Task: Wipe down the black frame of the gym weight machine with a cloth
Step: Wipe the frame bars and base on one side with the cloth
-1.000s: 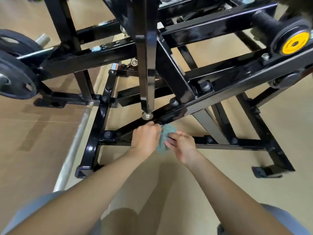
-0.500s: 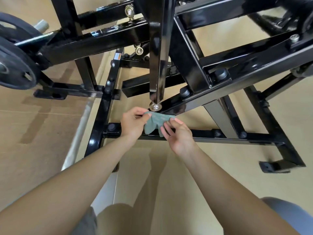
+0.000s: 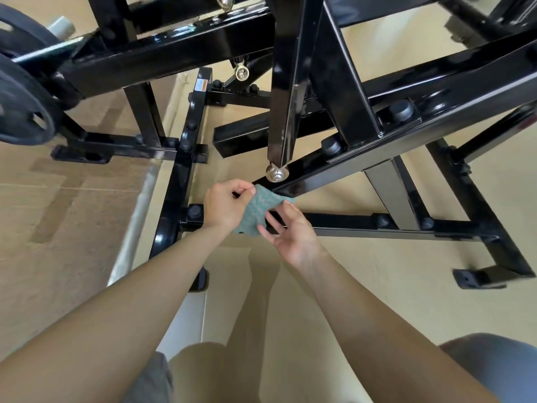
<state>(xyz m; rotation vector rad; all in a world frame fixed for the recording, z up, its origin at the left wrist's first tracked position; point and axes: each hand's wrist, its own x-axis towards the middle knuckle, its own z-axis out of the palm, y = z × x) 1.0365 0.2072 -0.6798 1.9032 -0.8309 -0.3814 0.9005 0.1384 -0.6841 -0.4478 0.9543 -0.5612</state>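
Head view, left hand (image 3: 225, 209) pinching cloth (image 3: 258, 210), right hand (image 3: 293, 238) straight-fingered against it, beside frame (image 3: 377, 146)

Body only: left forearm (image 3: 130, 301) and right forearm (image 3: 377, 309) are bare from frame edge to wrist. Left hand (image 3: 225, 209) and right hand (image 3: 293, 237) are bare too. Legwear sits at the bottom edge. Grey fabric (image 3: 154, 379) on the left leg is matte and creased. Blue-grey fabric (image 3: 494, 370) on the right leg is smoother, with a rounded outline. Both are cropped by the frame, so can't tell shorts from trousers, or whether it's one garment. No markings readable on either.
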